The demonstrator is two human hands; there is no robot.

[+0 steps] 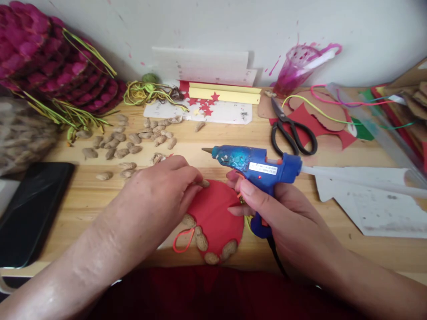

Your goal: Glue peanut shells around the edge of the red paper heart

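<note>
A red paper disc point(218, 209) lies in front of me, with several peanuts point(201, 239) along its lower and left rim. A loop of orange cord point(183, 241) sticks out at its left. My left hand point(163, 189) is closed in a pinch on a peanut point(204, 182) at the disc's upper left edge; the fingertips are partly hidden. Gripped by the handle, a blue hot glue gun point(255, 164) is in my right hand point(283, 209), its nozzle pointing left above the disc. Fingers of that hand also touch the disc's right edge.
Loose peanuts point(122, 153) are scattered at left, near a black phone point(35, 213). Black-handled scissors point(290, 131) rest on red paper scraps behind the glue gun. At the back are red paper stars point(205, 106), tangled yellow-green cord point(147, 93) and a pink-stained cup point(293, 71).
</note>
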